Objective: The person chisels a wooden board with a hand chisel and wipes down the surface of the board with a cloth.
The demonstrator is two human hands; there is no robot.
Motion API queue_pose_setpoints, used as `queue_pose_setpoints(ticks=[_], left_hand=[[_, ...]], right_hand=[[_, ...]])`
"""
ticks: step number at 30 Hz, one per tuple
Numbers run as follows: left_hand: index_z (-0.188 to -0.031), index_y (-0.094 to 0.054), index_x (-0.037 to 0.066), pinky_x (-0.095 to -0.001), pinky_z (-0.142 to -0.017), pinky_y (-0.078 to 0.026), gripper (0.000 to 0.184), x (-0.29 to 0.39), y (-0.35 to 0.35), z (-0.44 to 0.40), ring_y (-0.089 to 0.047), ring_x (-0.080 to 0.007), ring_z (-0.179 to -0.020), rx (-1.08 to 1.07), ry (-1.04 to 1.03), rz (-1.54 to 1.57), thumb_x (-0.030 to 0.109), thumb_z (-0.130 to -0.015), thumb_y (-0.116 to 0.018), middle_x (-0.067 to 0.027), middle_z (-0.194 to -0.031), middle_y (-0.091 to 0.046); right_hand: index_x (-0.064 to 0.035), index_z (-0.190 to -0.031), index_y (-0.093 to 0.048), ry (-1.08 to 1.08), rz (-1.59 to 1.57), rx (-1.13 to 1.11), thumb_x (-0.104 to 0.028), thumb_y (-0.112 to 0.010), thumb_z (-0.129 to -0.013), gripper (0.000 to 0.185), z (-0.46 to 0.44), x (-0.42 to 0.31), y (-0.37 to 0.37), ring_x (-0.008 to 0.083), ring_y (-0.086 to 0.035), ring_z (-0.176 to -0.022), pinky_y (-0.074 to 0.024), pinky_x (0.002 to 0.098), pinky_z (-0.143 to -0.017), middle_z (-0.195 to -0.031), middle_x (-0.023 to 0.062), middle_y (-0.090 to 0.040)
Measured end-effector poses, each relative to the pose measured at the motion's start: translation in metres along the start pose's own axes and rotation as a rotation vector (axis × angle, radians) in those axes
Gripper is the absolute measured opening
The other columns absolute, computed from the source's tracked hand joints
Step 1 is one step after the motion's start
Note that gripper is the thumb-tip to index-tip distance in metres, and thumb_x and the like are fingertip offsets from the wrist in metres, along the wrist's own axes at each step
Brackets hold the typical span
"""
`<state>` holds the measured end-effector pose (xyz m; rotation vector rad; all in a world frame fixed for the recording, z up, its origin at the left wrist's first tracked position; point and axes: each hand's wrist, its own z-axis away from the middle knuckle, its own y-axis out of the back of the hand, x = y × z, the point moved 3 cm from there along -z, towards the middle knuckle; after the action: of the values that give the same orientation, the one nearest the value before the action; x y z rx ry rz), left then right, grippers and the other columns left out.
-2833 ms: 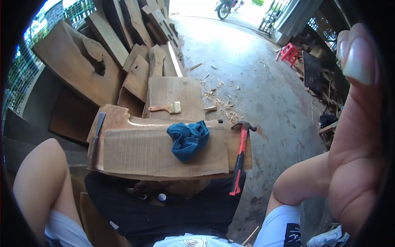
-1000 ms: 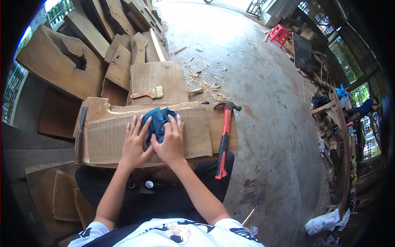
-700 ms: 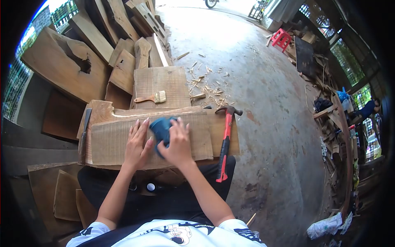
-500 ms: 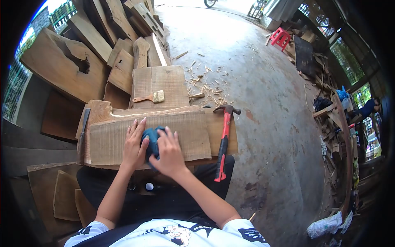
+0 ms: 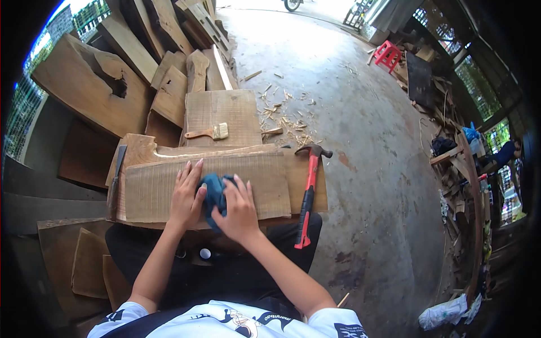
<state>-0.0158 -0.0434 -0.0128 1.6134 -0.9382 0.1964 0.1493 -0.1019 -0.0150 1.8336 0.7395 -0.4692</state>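
Observation:
A crumpled blue cloth (image 5: 214, 194) lies on a rough-sawn wooden board (image 5: 152, 188) across my lap. My left hand (image 5: 187, 197) rests flat on the board, its fingers stretched out and its thumb against the cloth's left side. With bent fingers, my right hand (image 5: 239, 208) grips the cloth from the right. A claw hammer (image 5: 307, 197) with a red and black handle lies at the board's right end, its head pointing away from me. Along the left end is a dark chisel-like metal tool (image 5: 118, 174). The cloth's underside is hidden.
A paintbrush (image 5: 217, 131) lies on another wooden block (image 5: 225, 104) ahead. Large wood slabs (image 5: 93, 84) lean on the left. Wood chips (image 5: 287, 121) litter the concrete floor (image 5: 372, 186). A red stool (image 5: 387, 56) and scrap wood stand at right, where another person (image 5: 504, 152) is partly visible.
My right hand and the blue cloth have shifted slightly to the right on the board. My left hand stays nearly in place, and the whole view has moved a little.

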Motion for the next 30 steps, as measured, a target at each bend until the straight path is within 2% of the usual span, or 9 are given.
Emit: queue_pose_setpoints(ticks=[5, 8, 13, 15, 19, 22, 26, 28, 30], left_hand=[[-0.16, -0.037, 0.001, -0.0533, -0.127, -0.02, 0.086, -0.002, -0.002, -0.001, -0.033, -0.0443, -0.153, 0.05, 0.005, 0.066, 0.067, -0.106, -0.03, -0.0223, -0.159, -0.047], [-0.161, -0.036, 0.001, -0.0531, -0.127, -0.02, 0.085, -0.001, 0.0, -0.001, -0.034, -0.0444, -0.153, 0.043, 0.025, 0.104, 0.066, -0.106, -0.03, -0.0235, -0.159, -0.046], [-0.161, -0.036, 0.002, -0.0526, -0.127, -0.02, 0.084, -0.004, -0.001, -0.002, -0.034, -0.0429, -0.153, 0.025, 0.041, 0.082, 0.066, -0.106, -0.03, -0.0233, -0.159, -0.046], [-0.162, -0.035, 0.003, -0.0524, -0.127, -0.02, 0.084, -0.004, -0.002, -0.001, -0.033, -0.0427, -0.153, 0.022, 0.026, 0.042, 0.066, -0.107, -0.029, -0.0226, -0.16, -0.046], [-0.162, -0.034, 0.003, -0.0523, -0.127, -0.019, 0.084, -0.005, -0.002, -0.002, -0.033, -0.043, -0.153, 0.028, 0.037, 0.062, 0.066, -0.107, -0.028, -0.0227, -0.16, -0.045], [-0.162, -0.033, 0.002, -0.0522, -0.127, -0.019, 0.085, -0.006, -0.004, -0.001, -0.033, -0.0435, -0.153, 0.064, 0.007, 0.097, 0.066, -0.107, -0.029, -0.0237, -0.16, -0.045], [-0.162, -0.033, 0.002, -0.0521, -0.127, -0.019, 0.085, -0.003, -0.002, -0.002, -0.033, -0.044, -0.153, 0.03, 0.021, 0.09, 0.065, -0.107, -0.03, -0.0246, -0.16, -0.045], [-0.163, -0.032, 0.002, -0.0524, -0.127, -0.02, 0.085, -0.001, 0.0, -0.001, -0.033, -0.0442, -0.153, 0.009, 0.032, 0.064, 0.066, -0.106, -0.032, -0.0251, -0.159, -0.045], [-0.164, -0.029, 0.002, -0.0528, -0.127, -0.019, 0.087, 0.0, 0.0, -0.001, -0.033, -0.0449, -0.153, 0.012, 0.034, 0.08, 0.067, -0.106, -0.031, -0.0259, -0.159, -0.045]], right_hand=[[0.0025, -0.127, -0.057, -0.133, 0.05, 0.13, -0.021, -0.072, -0.085, 0.051, -0.04, 0.009, -0.02, 0.0451, -0.043, -0.144, -0.0214, 0.066, -0.123, -0.138, 0.0224, -0.06], [0.0017, -0.129, -0.058, -0.037, -0.024, 0.093, -0.018, -0.074, -0.084, 0.052, -0.011, -0.012, -0.026, 0.0422, -0.046, -0.143, -0.025, 0.0679, -0.121, -0.132, 0.0239, -0.063], [-0.0016, -0.121, -0.059, -0.079, -0.06, 0.047, -0.018, -0.074, -0.084, 0.043, -0.017, 0.002, -0.014, 0.0439, -0.05, -0.14, -0.0292, 0.0657, -0.12, -0.124, 0.0247, -0.066], [-0.0014, -0.12, -0.059, -0.097, 0.012, 0.167, -0.019, -0.073, -0.086, 0.041, -0.039, 0.015, -0.011, 0.0443, -0.05, -0.139, -0.0296, 0.0649, -0.12, -0.122, 0.0253, -0.067], [0.0014, -0.117, -0.057, -0.149, 0.093, 0.251, -0.019, -0.071, -0.087, 0.039, -0.046, 0.01, -0.02, 0.0455, -0.055, -0.134, -0.0312, 0.0634, -0.12, -0.125, 0.0307, -0.065], [0.0018, -0.115, -0.056, -0.067, 0.032, 0.197, -0.017, -0.074, -0.085, 0.039, -0.015, -0.011, -0.03, 0.0454, -0.055, -0.134, -0.0325, 0.0606, -0.121, -0.128, 0.0346, -0.062], [-0.0004, -0.12, -0.053, -0.068, -0.031, 0.112, -0.018, -0.075, -0.086, 0.044, -0.019, -0.002, -0.021, 0.0456, -0.054, -0.135, -0.0311, 0.061, -0.122, -0.132, 0.0314, -0.061], [-0.0006, -0.128, -0.049, -0.12, -0.025, 0.193, -0.018, -0.072, -0.088, 0.049, -0.042, 0.022, -0.016, 0.046, -0.056, -0.13, -0.0293, 0.061, -0.122, -0.133, 0.0262, -0.061], [0.0012, -0.133, -0.048, -0.148, 0.001, 0.273, -0.018, -0.071, -0.09, 0.053, -0.059, 0.031, -0.011, 0.0459, -0.056, -0.13, -0.0289, 0.0611, -0.122, -0.135, 0.0272, -0.06]])
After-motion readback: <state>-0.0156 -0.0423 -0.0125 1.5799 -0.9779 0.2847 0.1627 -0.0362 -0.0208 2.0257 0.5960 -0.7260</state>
